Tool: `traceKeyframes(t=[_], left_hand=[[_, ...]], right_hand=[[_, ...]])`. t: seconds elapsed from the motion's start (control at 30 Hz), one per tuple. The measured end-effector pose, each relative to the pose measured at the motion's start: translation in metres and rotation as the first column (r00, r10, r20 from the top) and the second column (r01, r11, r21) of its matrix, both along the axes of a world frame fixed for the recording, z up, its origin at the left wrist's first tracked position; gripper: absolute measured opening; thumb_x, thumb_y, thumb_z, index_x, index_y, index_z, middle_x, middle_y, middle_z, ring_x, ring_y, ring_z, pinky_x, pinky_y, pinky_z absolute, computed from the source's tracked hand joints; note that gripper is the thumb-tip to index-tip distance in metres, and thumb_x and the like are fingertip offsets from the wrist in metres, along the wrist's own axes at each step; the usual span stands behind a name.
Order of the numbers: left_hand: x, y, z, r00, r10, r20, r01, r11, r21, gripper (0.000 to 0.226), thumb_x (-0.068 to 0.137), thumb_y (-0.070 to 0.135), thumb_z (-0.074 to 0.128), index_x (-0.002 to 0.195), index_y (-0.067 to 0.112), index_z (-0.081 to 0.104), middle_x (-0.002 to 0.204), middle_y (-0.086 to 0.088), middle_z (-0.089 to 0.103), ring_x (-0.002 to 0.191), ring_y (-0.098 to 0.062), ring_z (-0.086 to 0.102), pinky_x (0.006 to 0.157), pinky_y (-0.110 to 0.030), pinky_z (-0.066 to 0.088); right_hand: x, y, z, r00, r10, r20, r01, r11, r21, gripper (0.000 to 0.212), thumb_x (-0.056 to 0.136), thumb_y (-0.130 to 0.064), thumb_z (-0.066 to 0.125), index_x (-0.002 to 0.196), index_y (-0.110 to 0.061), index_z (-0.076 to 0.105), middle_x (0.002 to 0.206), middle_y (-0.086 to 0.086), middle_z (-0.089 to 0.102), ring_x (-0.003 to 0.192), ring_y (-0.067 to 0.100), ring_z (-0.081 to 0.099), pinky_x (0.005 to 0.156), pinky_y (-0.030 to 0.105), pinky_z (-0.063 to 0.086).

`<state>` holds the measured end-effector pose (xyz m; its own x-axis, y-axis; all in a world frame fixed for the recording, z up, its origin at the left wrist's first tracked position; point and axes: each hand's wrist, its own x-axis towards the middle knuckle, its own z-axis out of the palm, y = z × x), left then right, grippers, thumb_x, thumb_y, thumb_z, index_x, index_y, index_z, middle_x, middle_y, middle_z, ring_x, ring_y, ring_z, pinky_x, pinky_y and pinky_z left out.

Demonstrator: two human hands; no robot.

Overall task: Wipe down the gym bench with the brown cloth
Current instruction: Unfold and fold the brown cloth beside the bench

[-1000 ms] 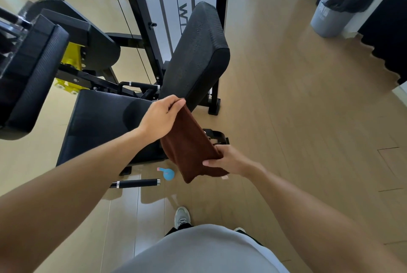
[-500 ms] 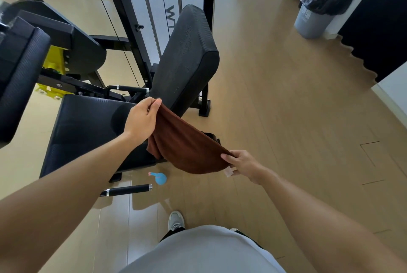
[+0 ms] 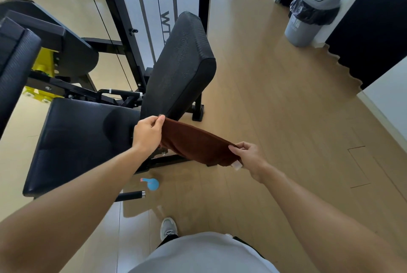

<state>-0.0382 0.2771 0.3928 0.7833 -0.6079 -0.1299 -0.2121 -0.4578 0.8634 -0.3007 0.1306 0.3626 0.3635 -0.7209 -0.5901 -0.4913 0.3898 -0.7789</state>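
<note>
The brown cloth (image 3: 196, 147) hangs stretched between both hands, just in front of the gym machine. My left hand (image 3: 148, 132) pinches its upper left corner, close to the lower edge of the black backrest pad (image 3: 180, 65). My right hand (image 3: 248, 158) pinches the lower right corner, where a small white label shows. The black seat pad (image 3: 81, 138) lies to the left, below my left forearm. The cloth touches neither pad.
A blue spray bottle (image 3: 152, 183) lies on the wooden floor beside a black handle bar (image 3: 130, 195). The machine's black frame (image 3: 119, 30) and yellow part (image 3: 41, 67) stand behind the seat. A grey bin (image 3: 308, 12) stands far right. My shoe (image 3: 168, 227) is below.
The cloth went from hanging folded to being pulled out flat between the hands. My right hand moved right and up, away from the left.
</note>
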Motion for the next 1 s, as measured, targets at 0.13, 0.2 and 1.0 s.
traceKeyframes(t=[0.13, 0.2, 1.0], left_hand=[[-0.039, -0.013, -0.001, 0.99, -0.082, -0.119, 0.08, 0.997, -0.016, 0.029, 0.097, 0.041, 0.056, 0.088, 0.022, 0.077, 0.072, 0.006, 0.073, 0.074, -0.008, 0.068, 0.068, -0.027, 0.052], [-0.062, -0.017, -0.003, 0.976, -0.129, -0.174, 0.125, 0.992, -0.034, 0.026, 0.097, 0.04, 0.058, 0.089, 0.024, 0.078, 0.073, 0.008, 0.074, 0.073, -0.007, 0.07, 0.07, -0.028, 0.054], [-0.078, -0.011, 0.012, 0.927, -0.198, -0.318, 0.135, 0.968, -0.21, 0.021, 0.089, 0.014, 0.071, 0.106, 0.024, 0.077, 0.096, 0.003, 0.079, 0.094, -0.014, 0.075, 0.091, -0.037, 0.058]], right_hand=[[0.03, 0.016, 0.022, 0.967, -0.243, 0.07, 0.207, 0.92, 0.332, 0.011, 0.101, -0.015, 0.06, 0.096, -0.006, 0.063, 0.092, 0.013, 0.07, 0.077, 0.029, 0.069, 0.068, 0.041, 0.058], [0.045, 0.027, 0.028, 0.959, -0.266, 0.097, 0.212, 0.902, 0.375, 0.013, 0.103, -0.014, 0.057, 0.101, -0.005, 0.066, 0.088, 0.012, 0.074, 0.078, 0.029, 0.072, 0.074, 0.043, 0.058], [0.054, 0.011, 0.066, 0.901, 0.354, 0.25, -0.36, 0.933, -0.023, 0.034, 0.104, -0.013, 0.046, 0.127, -0.014, 0.071, 0.119, 0.002, 0.076, 0.115, 0.016, 0.068, 0.103, 0.036, 0.05]])
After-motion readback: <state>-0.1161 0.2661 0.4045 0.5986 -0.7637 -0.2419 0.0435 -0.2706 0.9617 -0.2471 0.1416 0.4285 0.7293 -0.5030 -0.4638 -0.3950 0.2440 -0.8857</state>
